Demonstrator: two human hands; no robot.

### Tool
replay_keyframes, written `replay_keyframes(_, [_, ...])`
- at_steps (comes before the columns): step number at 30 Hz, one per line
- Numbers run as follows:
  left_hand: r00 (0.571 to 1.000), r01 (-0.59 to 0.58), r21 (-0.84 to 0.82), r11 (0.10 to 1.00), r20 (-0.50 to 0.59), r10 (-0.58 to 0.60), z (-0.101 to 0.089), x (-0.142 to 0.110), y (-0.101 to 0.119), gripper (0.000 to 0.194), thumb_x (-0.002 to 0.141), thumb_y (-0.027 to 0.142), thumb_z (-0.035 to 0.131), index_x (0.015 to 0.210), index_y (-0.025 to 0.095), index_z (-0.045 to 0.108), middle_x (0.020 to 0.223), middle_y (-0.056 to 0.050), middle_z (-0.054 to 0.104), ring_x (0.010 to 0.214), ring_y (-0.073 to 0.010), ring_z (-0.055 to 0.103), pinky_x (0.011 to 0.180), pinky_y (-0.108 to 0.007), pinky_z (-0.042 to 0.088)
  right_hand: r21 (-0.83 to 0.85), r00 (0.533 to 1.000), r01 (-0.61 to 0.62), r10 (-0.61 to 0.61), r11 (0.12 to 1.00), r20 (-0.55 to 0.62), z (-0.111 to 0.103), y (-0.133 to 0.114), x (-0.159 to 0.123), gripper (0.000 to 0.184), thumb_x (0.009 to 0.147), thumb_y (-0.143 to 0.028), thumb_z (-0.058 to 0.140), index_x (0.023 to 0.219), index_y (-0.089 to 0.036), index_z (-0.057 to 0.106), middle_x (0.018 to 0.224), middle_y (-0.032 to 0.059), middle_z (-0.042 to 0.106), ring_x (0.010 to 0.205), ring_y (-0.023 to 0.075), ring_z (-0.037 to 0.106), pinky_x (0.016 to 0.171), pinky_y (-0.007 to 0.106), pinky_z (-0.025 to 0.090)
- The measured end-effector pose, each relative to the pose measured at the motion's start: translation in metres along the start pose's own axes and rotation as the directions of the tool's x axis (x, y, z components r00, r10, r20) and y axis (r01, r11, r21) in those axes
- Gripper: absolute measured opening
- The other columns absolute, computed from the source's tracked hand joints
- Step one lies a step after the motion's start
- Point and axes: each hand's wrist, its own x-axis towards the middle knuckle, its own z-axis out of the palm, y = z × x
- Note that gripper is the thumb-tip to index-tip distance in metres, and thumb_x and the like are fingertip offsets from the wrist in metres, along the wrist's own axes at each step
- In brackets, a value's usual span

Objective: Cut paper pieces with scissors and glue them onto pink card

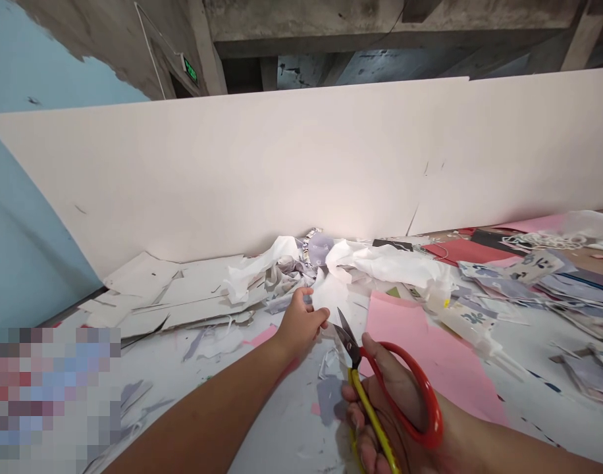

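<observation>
My left hand (301, 322) reaches to the middle of the table, its thumb and fingers closed on a sheet of thin white paper (335, 296). In my right hand (380, 401) is a pair of scissors (351, 347) with one red and one yellow handle. The blades stand apart and point up toward the white paper, close to my left thumb. Behind my fingers lies a heap of crumpled white and grey-lilac scraps (286, 273). A pink paper sheet (405, 336) lies beside the scissors, partly hidden by my right hand.
A tall white panel (282, 171) rises along the table's back. Torn grey-white cardboard (183, 306) is piled at the left. To the right lie a glue bottle (469, 322) with a long nozzle, red paper (472, 253), patterned scraps (538, 266) and white cord (548, 240).
</observation>
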Motion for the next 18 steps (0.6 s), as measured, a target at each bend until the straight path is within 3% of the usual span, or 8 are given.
replay_keyframes(10, [1.0,0.014,-0.022,1.0,0.005,-0.014,-0.0011,0.0007,-0.0004,0.049,0.071,0.026,0.054,0.114,0.018,0.033,0.056,0.005,0.054,0.037,-0.0056,0.036,0.038,-0.018,0.029,-0.043,0.998,-0.056,0.055,0.998,-0.017,-0.0002,-0.0042,-0.0021,0.057,0.076,-0.071,0.022,0.07,-0.018,0.042,0.043,-0.0041,0.042,0.029,0.0092,0.042,0.028,0.015,0.029])
replay_keyframes(18, [1.0,0.009,-0.039,0.999,-0.012,-0.01,-0.0009,0.0007,-0.0001,0.049,0.069,0.025,0.055,0.113,0.019,0.035,0.053,0.007,0.051,0.04,-0.0065,0.039,0.038,-0.017,0.029,-0.034,1.0,-0.03,0.03,0.999,-0.005,-0.0049,-0.005,0.0033,0.053,0.076,-0.069,0.027,0.065,-0.019,0.041,0.04,-0.005,0.039,0.028,0.0092,0.041,0.026,0.015,0.027])
